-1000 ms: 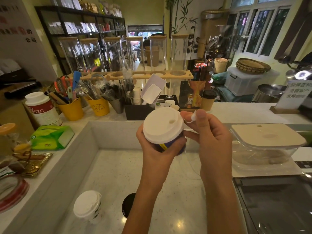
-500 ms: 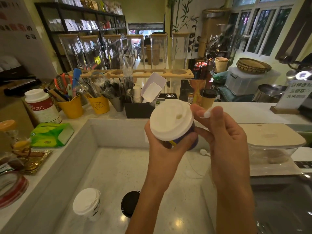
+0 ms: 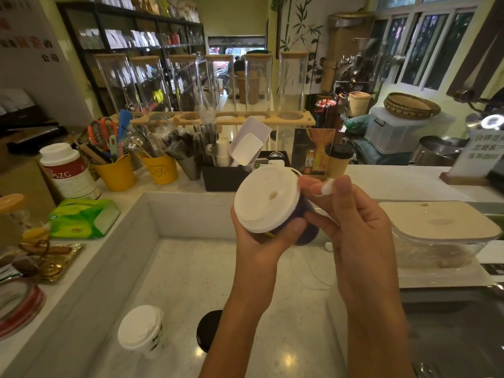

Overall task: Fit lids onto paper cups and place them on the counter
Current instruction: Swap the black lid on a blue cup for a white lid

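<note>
One cup done, second capped
My left hand (image 3: 260, 241) is gripping the dark-blue paper cup (image 3: 306, 214), white plastic lid (image 3: 267, 199) seated. My right hand (image 3: 357, 230) is pinching a small white stopper (image 3: 327, 186) beside it. A white-lidded paper cup (image 3: 140, 330) is standing below-left, and this one I judge not yet placed.

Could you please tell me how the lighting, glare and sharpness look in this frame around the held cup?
Head view: the lid on the cup is bright, yet its sip hole reads clearly; left hand and right hand look fairly sharp; glare spots sit on the counter; wide-angle distortion tilts the tall jars at left; the lower right corner is smeared.
</note>
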Available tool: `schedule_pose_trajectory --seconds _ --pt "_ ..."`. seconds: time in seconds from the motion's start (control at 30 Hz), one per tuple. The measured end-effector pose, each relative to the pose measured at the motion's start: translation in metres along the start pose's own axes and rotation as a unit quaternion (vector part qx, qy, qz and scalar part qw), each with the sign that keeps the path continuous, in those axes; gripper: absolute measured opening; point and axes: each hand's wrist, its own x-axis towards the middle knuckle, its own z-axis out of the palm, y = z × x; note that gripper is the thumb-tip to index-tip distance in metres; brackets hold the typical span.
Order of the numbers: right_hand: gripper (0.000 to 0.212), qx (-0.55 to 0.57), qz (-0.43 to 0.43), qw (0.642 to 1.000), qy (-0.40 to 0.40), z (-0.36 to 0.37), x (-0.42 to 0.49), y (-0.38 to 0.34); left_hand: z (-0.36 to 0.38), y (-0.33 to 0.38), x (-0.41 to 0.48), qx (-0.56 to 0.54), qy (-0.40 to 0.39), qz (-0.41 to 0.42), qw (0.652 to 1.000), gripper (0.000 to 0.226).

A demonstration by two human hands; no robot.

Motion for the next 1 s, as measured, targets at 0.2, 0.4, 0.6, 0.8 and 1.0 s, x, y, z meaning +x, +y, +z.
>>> schedule_pose_trajectory --seconds 0.2,0.4,0.6,0.8,1.0 --pt "0.036 -0.039 0.014 0.999 -0.001 0.001 0.006 0.01 0.003 0.002 0.002 0.018 0.04 -0.038 0.998 0.086" --pt "0.049 -0.09 0.055 0.993 -0.053 0.0 0.012 0.024 -0.003 0.009 0.002 0.164 0.028 -0.018 0.986 0.088" --pt "0.019 0.049 0.076 0.995 0.031 -0.019 0.02 0.024 -0.02 0.033 0.001 0.016 -0.102 -0.059 0.993 0.061" --pt "0.076 0.009 0.073 0.995 -0.062 0.001 0.013 0.024 0.006 0.032 -0.011 0.239 -0.052 0.099 0.964 0.087" --pt "0.077 0.148 0.122 0.974 -0.122 -0.003 0.019 0.027 -0.007 0.038 -0.007 0.011 -0.067 -0.002 0.998 0.071"
